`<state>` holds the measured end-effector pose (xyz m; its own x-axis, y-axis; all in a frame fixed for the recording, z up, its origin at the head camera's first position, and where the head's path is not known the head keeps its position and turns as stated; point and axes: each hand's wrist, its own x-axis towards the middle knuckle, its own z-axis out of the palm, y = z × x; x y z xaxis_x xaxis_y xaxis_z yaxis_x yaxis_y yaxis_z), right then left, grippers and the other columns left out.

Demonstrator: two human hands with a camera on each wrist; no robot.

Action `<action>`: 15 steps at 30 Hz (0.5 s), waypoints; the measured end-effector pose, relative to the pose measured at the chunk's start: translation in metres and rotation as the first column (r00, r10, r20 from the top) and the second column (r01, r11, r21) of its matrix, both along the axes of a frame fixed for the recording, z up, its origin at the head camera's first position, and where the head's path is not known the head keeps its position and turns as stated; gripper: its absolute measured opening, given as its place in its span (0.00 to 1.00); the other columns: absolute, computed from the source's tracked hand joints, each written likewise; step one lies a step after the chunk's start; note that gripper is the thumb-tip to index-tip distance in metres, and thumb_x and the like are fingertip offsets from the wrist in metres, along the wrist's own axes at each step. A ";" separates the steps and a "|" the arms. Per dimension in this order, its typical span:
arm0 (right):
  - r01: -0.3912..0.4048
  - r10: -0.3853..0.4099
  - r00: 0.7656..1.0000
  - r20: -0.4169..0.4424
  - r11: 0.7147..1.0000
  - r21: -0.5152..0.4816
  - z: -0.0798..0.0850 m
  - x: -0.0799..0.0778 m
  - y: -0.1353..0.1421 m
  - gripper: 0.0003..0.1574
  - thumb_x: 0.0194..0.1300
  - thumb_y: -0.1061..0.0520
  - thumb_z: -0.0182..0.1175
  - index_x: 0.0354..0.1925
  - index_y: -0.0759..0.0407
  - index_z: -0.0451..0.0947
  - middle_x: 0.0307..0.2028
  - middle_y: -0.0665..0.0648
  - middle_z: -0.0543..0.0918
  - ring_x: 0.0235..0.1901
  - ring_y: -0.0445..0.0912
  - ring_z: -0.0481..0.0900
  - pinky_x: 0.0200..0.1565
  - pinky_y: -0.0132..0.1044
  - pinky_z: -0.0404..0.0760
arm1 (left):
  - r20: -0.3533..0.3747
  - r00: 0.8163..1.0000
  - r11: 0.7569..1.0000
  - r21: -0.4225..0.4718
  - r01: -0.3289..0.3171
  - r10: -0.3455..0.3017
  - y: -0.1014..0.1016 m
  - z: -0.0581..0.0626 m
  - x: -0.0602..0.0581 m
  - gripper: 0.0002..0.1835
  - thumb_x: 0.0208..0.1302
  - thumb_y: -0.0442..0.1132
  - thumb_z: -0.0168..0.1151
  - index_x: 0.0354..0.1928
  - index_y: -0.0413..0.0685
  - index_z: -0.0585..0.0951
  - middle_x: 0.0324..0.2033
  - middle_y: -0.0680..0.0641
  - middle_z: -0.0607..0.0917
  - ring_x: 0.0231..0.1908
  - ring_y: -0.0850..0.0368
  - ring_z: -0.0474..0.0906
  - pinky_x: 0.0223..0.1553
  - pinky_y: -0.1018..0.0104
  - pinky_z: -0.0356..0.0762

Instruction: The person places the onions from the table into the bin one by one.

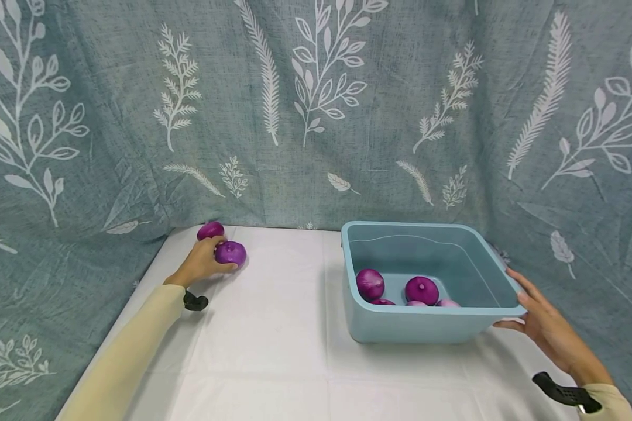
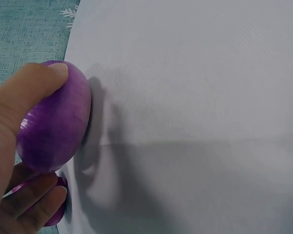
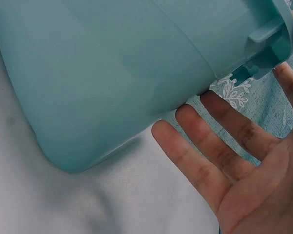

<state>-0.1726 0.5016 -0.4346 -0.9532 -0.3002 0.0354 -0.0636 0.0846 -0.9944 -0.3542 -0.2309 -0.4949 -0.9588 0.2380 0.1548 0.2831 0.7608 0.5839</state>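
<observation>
In the head view my left hand (image 1: 205, 260) grips a red onion (image 1: 231, 254) at the far left of the white surface. The left wrist view shows the thumb across this smooth purple onion (image 2: 63, 119), with fingers behind and below it. Right beside it, by the fingers, is another red onion (image 1: 210, 230). My right hand (image 1: 550, 330) is at the right end of a blue plastic bin (image 1: 416, 324). Its thumb is at the rim, while nearly straight fingers (image 3: 193, 156) reach the outer wall. Several onions lie inside, including a red onion (image 1: 422, 290).
A white cloth (image 1: 268, 327) covers the table under the bin and onions. Behind and at both sides hangs a blue-grey curtain (image 1: 216, 117) with white leaf prints. The bin's front wall partly hides the lower onions. Black straps (image 1: 563, 390) sit at the wrists.
</observation>
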 end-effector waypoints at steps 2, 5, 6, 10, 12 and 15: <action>0.007 -0.007 1.000 0.007 1.000 0.001 0.000 0.000 -0.001 0.36 0.86 0.56 0.31 0.83 0.38 0.35 0.73 0.45 0.53 0.60 0.40 0.80 0.51 0.50 0.85 | 0.001 1.000 1.000 -0.012 -0.005 0.005 -0.001 0.000 0.001 0.48 0.56 0.49 0.80 0.71 0.32 0.68 0.64 0.27 0.72 0.64 0.30 0.70 0.63 0.35 0.71; 0.003 -0.003 1.000 0.013 1.000 0.001 0.001 0.000 -0.001 0.37 0.86 0.56 0.31 0.84 0.40 0.33 0.73 0.46 0.52 0.60 0.40 0.80 0.51 0.49 0.85 | -0.004 1.000 0.999 -0.033 -0.008 0.008 -0.003 0.000 0.002 0.48 0.56 0.50 0.80 0.72 0.32 0.67 0.64 0.26 0.71 0.63 0.29 0.70 0.62 0.34 0.71; 0.002 -0.002 1.000 0.015 1.000 0.000 0.001 0.000 -0.001 0.37 0.86 0.56 0.31 0.84 0.40 0.33 0.73 0.45 0.52 0.60 0.40 0.80 0.50 0.49 0.85 | -0.009 1.000 0.999 -0.037 -0.009 0.009 -0.003 0.001 0.003 0.49 0.56 0.50 0.80 0.72 0.32 0.67 0.64 0.26 0.71 0.63 0.29 0.70 0.62 0.34 0.71; -0.002 0.002 1.000 0.012 1.000 0.003 0.001 0.000 0.000 0.37 0.86 0.56 0.31 0.83 0.40 0.32 0.73 0.46 0.52 0.60 0.39 0.79 0.51 0.50 0.85 | -0.034 0.999 1.000 -0.031 -0.006 0.005 -0.004 0.004 0.003 0.48 0.56 0.49 0.80 0.71 0.31 0.69 0.63 0.27 0.71 0.62 0.30 0.70 0.61 0.34 0.72; -0.007 0.007 1.000 0.010 1.000 0.004 0.001 -0.001 0.000 0.37 0.86 0.56 0.31 0.83 0.40 0.32 0.74 0.45 0.52 0.60 0.39 0.79 0.51 0.51 0.85 | -0.049 0.999 1.000 -0.024 -0.004 0.003 -0.003 0.006 0.004 0.48 0.55 0.49 0.81 0.71 0.31 0.69 0.63 0.27 0.72 0.62 0.31 0.70 0.61 0.35 0.73; -0.013 0.013 1.000 0.009 1.000 0.000 0.000 -0.001 0.000 0.37 0.86 0.56 0.31 0.83 0.39 0.32 0.73 0.45 0.52 0.61 0.39 0.79 0.52 0.51 0.85 | -0.076 0.997 1.000 -0.021 0.007 -0.009 -0.002 0.010 0.005 0.47 0.55 0.50 0.81 0.70 0.30 0.70 0.63 0.28 0.72 0.62 0.31 0.71 0.60 0.36 0.74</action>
<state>-0.1736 0.5013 -0.4343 -0.9494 -0.3129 0.0267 -0.0556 0.0839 -0.9949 -0.3492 -0.2324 -0.4850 -0.9426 0.2493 0.2220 0.3320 0.7703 0.5445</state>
